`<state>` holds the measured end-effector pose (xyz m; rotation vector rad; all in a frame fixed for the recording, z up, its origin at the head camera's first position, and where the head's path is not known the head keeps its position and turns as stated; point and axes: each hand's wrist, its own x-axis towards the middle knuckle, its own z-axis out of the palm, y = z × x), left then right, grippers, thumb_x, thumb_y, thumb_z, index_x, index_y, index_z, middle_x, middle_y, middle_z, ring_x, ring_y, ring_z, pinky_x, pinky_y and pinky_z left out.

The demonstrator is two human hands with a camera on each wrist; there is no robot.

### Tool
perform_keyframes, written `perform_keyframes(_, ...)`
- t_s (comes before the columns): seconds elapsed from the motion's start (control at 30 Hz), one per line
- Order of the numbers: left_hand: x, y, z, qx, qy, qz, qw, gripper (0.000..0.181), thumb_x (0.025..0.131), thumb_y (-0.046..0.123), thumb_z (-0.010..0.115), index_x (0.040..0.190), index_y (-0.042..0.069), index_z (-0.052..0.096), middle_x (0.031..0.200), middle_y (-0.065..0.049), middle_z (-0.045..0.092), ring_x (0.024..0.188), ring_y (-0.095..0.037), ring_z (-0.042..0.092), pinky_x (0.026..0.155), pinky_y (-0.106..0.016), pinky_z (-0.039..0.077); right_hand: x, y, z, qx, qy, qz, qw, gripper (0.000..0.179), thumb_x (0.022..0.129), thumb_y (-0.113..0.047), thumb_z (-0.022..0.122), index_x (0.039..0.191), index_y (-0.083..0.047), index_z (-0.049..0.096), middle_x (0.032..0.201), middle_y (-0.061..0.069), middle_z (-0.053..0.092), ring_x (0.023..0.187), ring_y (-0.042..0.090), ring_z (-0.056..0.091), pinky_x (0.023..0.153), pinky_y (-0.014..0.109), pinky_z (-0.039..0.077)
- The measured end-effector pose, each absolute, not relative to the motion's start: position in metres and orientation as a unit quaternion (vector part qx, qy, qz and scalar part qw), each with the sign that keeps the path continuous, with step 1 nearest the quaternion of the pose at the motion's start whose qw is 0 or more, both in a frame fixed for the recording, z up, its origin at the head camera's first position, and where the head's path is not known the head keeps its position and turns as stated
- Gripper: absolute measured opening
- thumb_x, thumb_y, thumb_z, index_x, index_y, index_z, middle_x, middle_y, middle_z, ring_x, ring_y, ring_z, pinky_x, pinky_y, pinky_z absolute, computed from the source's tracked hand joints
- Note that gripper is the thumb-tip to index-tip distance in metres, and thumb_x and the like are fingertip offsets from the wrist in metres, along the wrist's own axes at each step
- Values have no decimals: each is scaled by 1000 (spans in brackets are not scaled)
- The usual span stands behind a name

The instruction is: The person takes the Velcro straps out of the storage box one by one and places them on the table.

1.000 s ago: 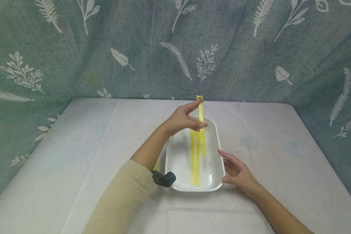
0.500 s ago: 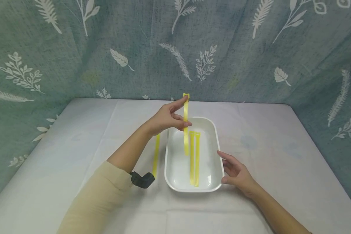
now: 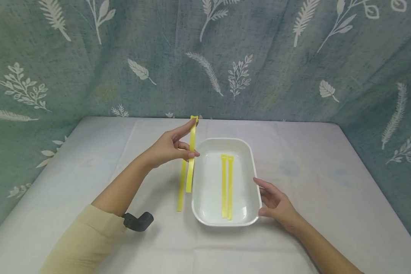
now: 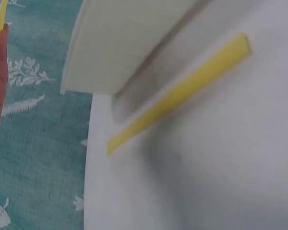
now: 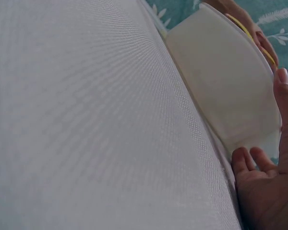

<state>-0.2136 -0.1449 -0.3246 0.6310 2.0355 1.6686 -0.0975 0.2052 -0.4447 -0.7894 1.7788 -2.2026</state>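
Observation:
My left hand [image 3: 169, 150] pinches a yellow strap [image 3: 190, 171] with a slotted head, probably a cable tie strap, near its upper part. It hangs upright just left of the white tray [image 3: 257, 167]. Two similar yellow straps [image 3: 224, 186] lie side by side in the tray, heads toward the far end. A further yellow strap [image 3: 181, 190] lies on the table left of the tray, its far end hidden by my left hand. My right hand [image 3: 277, 203] holds the tray's right side, fingertips at the rim. In the right wrist view, other fingers [image 5: 240, 160] touch low on its outer wall.
The table [image 3: 308, 160] has a white cloth, and a green leaf-patterned curtain [image 3: 178, 76] hangs behind its far edge. A dark wrist device [image 3: 138, 221] sits by my left sleeve [image 3: 85, 238].
My left hand has moved left from over the tray, carrying the yellow strap past the left rim. More of the strap on the table shows. My right hand stays at the tray.

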Motion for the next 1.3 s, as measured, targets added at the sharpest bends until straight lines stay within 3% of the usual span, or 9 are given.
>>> perform_keyframes(0.33,-202,-173,-346,206,735,604,230,93,82,-2,69,152,30,18,159,9,12,95,-20,69,73,-30,56,-97,206,-445,-258,602,-748,109,75,80,-13,75,144,-3,36,135,3,51,117,14,55,98,23,44)
perform_keyframes(0.63,-192,-195,-372,210,739,592,243,94,81,0,71,152,32,16,159,7,10,99,-22,67,79,-27,54,-97,206,-445,-271,596,-748,110,75,82,-11,74,145,-2,34,137,7,49,119,14,53,99,22,43)
perform_keyframes(0.8,-191,-201,-384,201,748,587,237,96,80,-1,72,151,32,17,159,6,11,99,-19,67,80,-23,53,-98,207,-444,-271,597,-747,112,75,82,-10,73,145,-1,33,138,7,47,119,15,53,99,23,43)
perform_keyframes(1.03,-191,-208,-400,210,770,561,220,99,78,-2,73,153,24,14,158,-8,17,98,-15,67,76,-20,51,-99,206,-443,-265,603,-744,111,75,81,-11,74,144,-1,34,139,6,47,119,14,53,99,22,43)
perform_keyframes(1.13,-193,-209,-402,210,784,545,213,99,77,-1,74,153,23,14,159,-6,14,99,-14,66,75,-20,51,-99,206,-444,-265,601,-745,110,75,81,-11,74,144,-1,35,139,5,47,119,14,54,99,22,43)
perform_keyframes(1.3,-195,-210,-407,203,803,517,216,102,75,4,78,153,26,15,146,-12,40,99,-18,66,79,-23,52,-99,206,-445,-269,601,-745,108,75,82,-10,74,144,-1,34,139,4,46,120,14,53,100,23,42)
